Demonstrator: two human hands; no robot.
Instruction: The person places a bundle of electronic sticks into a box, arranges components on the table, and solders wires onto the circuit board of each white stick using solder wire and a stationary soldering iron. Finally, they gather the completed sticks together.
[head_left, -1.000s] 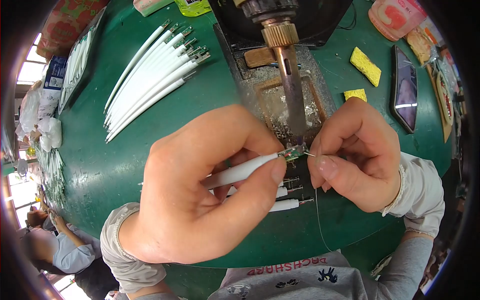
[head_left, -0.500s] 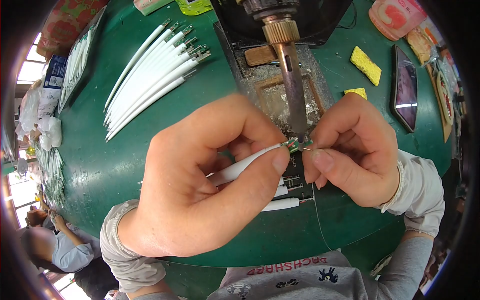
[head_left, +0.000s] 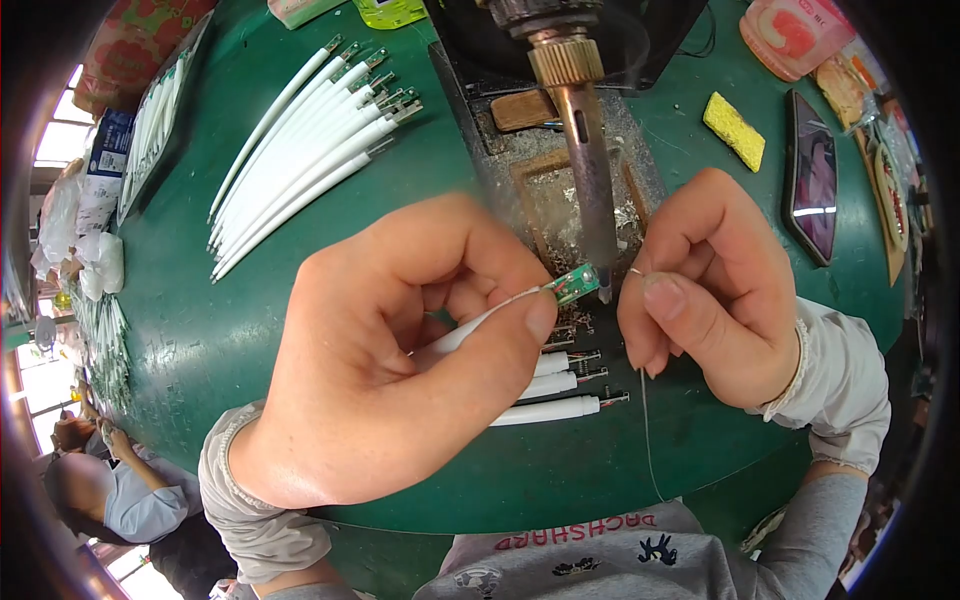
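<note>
My left hand [head_left: 385, 350] pinches a white tube [head_left: 455, 338] between thumb and fingers. From the tube's end sticks a small green circuit board [head_left: 576, 284], just left of the tip of a soldering iron [head_left: 592, 170] that points down from above. Whether board and tip touch I cannot tell. To the right of the tip, my right hand [head_left: 715, 300] is closed on a thin solder wire [head_left: 647, 430], whose short end shows above the thumb and whose tail hangs toward the table edge. Below the hands lie several white tubes [head_left: 560, 408] with wired ends.
More white tubes [head_left: 300, 160] lie fanned out at the back left. Under the iron is a grimy stand tray [head_left: 520, 185]. A yellow sponge [head_left: 735, 130] and a phone [head_left: 810, 180] lie at the right. Another person [head_left: 150, 500] sits at the far left.
The circuit board has come away from under the iron's tip, slightly up and left with my left hand. My right hand has drawn the solder wire a little to the right.
</note>
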